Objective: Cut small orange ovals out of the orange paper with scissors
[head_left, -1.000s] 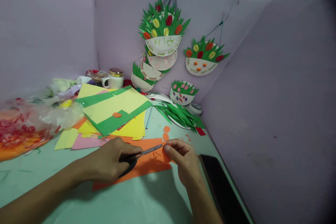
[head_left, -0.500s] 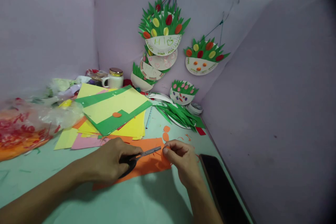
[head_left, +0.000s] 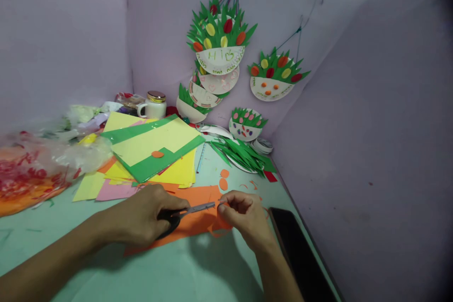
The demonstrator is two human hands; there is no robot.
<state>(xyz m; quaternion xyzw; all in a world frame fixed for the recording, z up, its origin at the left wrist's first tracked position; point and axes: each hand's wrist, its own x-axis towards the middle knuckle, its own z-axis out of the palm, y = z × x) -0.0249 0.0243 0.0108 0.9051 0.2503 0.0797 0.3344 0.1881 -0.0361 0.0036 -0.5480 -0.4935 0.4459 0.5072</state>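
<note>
My left hand (head_left: 150, 217) is closed round the black handles of a pair of scissors (head_left: 198, 208), whose blades point right. Between thumb and fingers, my right hand (head_left: 244, 217) pinches a small piece of orange paper (head_left: 222, 219). The blade tips are close beside that piece, and a thin curled strip hangs below it. Under both hands lies a larger orange sheet (head_left: 191, 224) on the table. Just beyond my right hand are small orange paper ovals (head_left: 223, 184) and some thin orange offcuts (head_left: 253, 185).
A black phone (head_left: 297, 245) lies right of my right hand, along the wall. Coloured paper sheets (head_left: 159, 141) are stacked at the back left, beside plastic bags (head_left: 46, 165) and a white mug (head_left: 155, 106). Green paper strips (head_left: 240, 153) lie behind; paper-plate baskets (head_left: 221, 59) hang on the wall.
The scissors' blades have come closer together and shifted slightly left and down. A thin orange strip now shows below the piece in my right hand.
</note>
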